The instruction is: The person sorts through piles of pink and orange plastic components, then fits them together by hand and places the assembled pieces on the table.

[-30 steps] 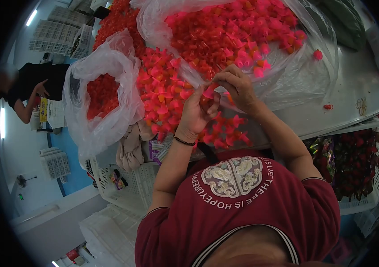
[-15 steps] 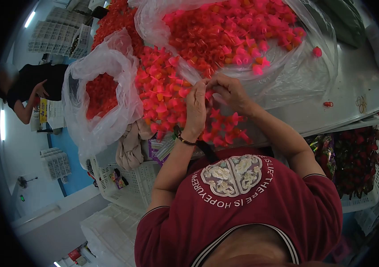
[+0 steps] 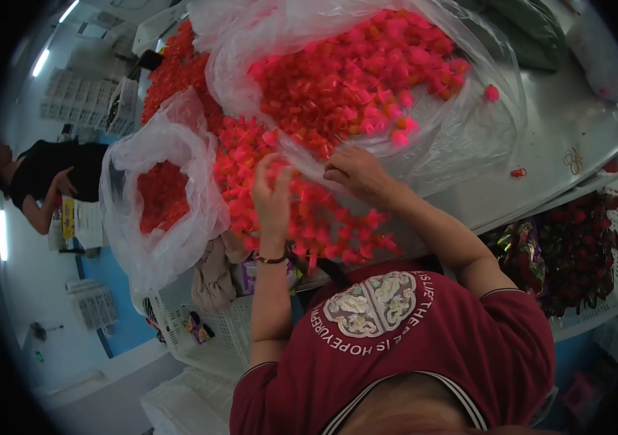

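My left hand (image 3: 273, 199) hangs over a loose heap of small pink plastic pieces with pointed edges (image 3: 240, 138), its fingers apart and a little blurred. My right hand (image 3: 361, 174) is closed, fingers curled together, at the near edge of a large clear plastic bag (image 3: 432, 156). What sits in those fingers, if anything, is hidden. Spread over that bag are red tube-like pieces (image 3: 294, 94) and more pink pieces (image 3: 381, 54). To the left, an open clear bag (image 3: 117, 196) contains red pieces (image 3: 164, 196).
At the right a white crate (image 3: 617, 290) holds dark red items (image 3: 577, 254). A small red piece (image 3: 518, 173) and rubber bands (image 3: 574, 159) lie on the metal table (image 3: 468, 199). A person in black (image 3: 62, 170) stands at the far left.
My hands were together at the bag's edge and have parted. The left one has moved left over the pink pieces and its fingers have spread. The view has shifted slightly.
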{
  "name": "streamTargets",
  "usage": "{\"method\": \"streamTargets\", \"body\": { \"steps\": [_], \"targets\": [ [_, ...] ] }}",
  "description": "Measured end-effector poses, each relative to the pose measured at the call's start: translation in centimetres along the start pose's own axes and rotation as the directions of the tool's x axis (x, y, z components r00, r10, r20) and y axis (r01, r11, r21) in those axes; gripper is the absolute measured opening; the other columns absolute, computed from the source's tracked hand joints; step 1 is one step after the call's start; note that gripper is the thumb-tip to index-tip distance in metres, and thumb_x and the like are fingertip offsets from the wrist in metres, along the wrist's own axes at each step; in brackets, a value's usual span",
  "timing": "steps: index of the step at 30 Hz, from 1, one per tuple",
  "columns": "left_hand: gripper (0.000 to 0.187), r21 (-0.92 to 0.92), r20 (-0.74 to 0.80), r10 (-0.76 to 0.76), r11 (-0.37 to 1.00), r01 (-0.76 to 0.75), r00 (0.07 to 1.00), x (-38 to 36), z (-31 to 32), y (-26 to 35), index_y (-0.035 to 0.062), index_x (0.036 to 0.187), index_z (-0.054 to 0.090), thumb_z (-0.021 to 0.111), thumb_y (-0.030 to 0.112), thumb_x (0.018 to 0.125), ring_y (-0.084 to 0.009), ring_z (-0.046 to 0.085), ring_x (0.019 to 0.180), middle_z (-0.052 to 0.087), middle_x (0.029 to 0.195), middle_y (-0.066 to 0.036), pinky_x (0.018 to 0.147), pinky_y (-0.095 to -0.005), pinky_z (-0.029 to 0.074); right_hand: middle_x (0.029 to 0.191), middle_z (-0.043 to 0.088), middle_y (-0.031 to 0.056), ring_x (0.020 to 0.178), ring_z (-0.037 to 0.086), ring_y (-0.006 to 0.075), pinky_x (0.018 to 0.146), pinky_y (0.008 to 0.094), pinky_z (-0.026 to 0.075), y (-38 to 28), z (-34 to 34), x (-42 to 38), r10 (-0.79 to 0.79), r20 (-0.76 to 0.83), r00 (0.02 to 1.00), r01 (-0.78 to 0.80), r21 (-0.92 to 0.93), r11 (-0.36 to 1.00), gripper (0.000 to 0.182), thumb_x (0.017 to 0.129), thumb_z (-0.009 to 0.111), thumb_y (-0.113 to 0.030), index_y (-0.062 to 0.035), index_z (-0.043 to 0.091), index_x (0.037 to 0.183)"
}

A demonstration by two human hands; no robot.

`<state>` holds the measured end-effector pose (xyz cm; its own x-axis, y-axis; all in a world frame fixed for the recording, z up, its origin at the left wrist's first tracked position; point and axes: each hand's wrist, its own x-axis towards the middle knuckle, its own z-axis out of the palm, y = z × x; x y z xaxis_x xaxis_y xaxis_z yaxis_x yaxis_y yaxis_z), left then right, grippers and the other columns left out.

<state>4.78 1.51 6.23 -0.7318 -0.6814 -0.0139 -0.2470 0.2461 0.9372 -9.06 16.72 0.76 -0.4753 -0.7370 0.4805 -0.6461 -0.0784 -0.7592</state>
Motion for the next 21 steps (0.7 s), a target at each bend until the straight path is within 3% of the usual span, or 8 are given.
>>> {"method": "streamTargets", "body": {
  "steps": [1, 3, 4, 6, 10, 13, 15, 21],
  "targets": [
    [0.043, 0.249, -0.130, 0.176, 0.958, -0.140, 0.976, 1.6, -1.2, -1.3, 0.0030, 0.128, 0.049, 0.063, 0.022, 0.091, -0.0178, 0.059, 0.092, 0.062, 0.099, -0.012, 0.081, -0.0321, 0.047, 0.078, 0.058, 0.0121, 0.076, 0.056, 0.0320, 0.070, 0.0411, 0.044, 1.0, -0.7, 0.0, -0.115, -0.059, 0.992, 0.106, -0.140, 0.984, 0.012, 0.083, 0.066, -0.012, -0.0033, 0.059, 0.086],
    [0.051, 0.429, -0.153, 0.190, 0.897, -0.108, 0.970, 2.5, -3.5, -0.4, 0.0003, 0.131, 0.046, 0.066, 0.018, 0.087, -0.0300, 0.050, 0.119, 0.053, 0.127, -0.020, 0.101, -0.0416, 0.039, 0.080, 0.059, 0.0116, 0.078, 0.057, 0.0314, 0.070, 0.0408, 0.045, 2.5, -2.6, -0.2, -0.029, -0.118, 0.993, -0.002, -0.252, 0.968, 0.010, 0.082, 0.066, -0.011, -0.0041, 0.060, 0.086],
    [0.051, 0.419, -0.131, 0.195, 0.900, -0.124, 0.972, 2.5, -3.6, -0.2, 0.0003, 0.131, 0.046, 0.066, 0.018, 0.087, -0.0300, 0.050, 0.119, 0.053, 0.127, -0.020, 0.101, -0.0416, 0.039, 0.081, 0.059, 0.0111, 0.080, 0.058, 0.0308, 0.070, 0.0406, 0.045, 3.1, -3.4, -0.1, 0.029, -0.164, 0.986, -0.081, -0.320, 0.944, 0.008, 0.082, 0.065, -0.010, -0.0049, 0.061, 0.086],
    [0.054, 0.829, -0.144, 0.411, 0.547, -0.118, 0.900, 2.7, -3.6, 0.0, -0.0001, 0.132, 0.045, 0.067, 0.016, 0.086, -0.0366, 0.046, 0.123, 0.044, 0.136, -0.022, 0.103, -0.0423, 0.038, 0.082, 0.060, 0.0114, 0.081, 0.058, 0.0306, 0.071, 0.0407, 0.045, 4.5, -5.5, 0.2, 0.032, -0.261, 0.965, -0.133, -0.377, 0.916, 0.008, 0.081, 0.065, -0.009, -0.0049, 0.061, 0.086],
    [0.057, 0.730, -0.034, 0.539, 0.588, -0.347, 0.842, 2.0, 0.6, 0.5, 0.0004, 0.133, 0.045, 0.069, 0.016, 0.084, -0.0410, 0.041, 0.127, 0.038, 0.140, -0.024, 0.105, -0.0433, 0.037, 0.081, 0.059, 0.0132, 0.082, 0.057, 0.0324, 0.072, 0.0423, 0.046, 5.8, -8.3, 0.6, -0.013, -0.522, 0.853, -0.294, -0.501, 0.814, 0.007, 0.080, 0.063, -0.012, -0.0053, 0.060, 0.079],
    [0.059, 0.511, 0.220, 0.544, 0.643, -0.570, 0.810, 0.2, 6.6, 1.1, 0.0010, 0.134, 0.044, 0.070, 0.016, 0.082, -0.0421, 0.040, 0.128, 0.039, 0.139, -0.024, 0.104, -0.0441, 0.038, 0.083, 0.057, 0.0152, 0.082, 0.057, 0.0332, 0.072, 0.0423, 0.047, 7.5, -8.7, 0.0, 0.024, -0.566, 0.824, -0.397, -0.546, 0.738, 0.009, 0.080, 0.063, -0.014, -0.0058, 0.060, 0.080],
    [0.064, 0.552, 0.411, 0.405, 0.602, -0.577, 0.816, -1.3, 9.6, 1.2, 0.0014, 0.134, 0.043, 0.072, 0.018, 0.080, -0.0422, 0.043, 0.124, 0.041, 0.137, -0.024, 0.101, -0.0451, 0.041, 0.084, 0.056, 0.0163, 0.082, 0.057, 0.0337, 0.074, 0.0422, 0.047, 8.6, -7.8, -0.4, 0.092, -0.563, 0.822, -0.446, -0.535, 0.717, 0.012, 0.080, 0.064, -0.017, -0.0061, 0.060, 0.082],
    [0.051, 0.552, 0.607, 0.353, 0.457, -0.697, 0.712, -2.0, 13.9, -1.3, -0.0002, 0.121, 0.052, 0.070, 0.014, 0.076, -0.0399, 0.050, 0.109, 0.051, 0.121, -0.021, 0.092, -0.0458, 0.045, 0.089, 0.056, 0.0133, 0.083, 0.058, 0.0322, 0.073, 0.0417, 0.049, 7.5, -5.9, -0.4, 0.048, -0.336, 0.941, -0.199, -0.434, 0.879, 0.016, 0.080, 0.067, -0.015, -0.0069, 0.061, 0.092]
  ]
}}
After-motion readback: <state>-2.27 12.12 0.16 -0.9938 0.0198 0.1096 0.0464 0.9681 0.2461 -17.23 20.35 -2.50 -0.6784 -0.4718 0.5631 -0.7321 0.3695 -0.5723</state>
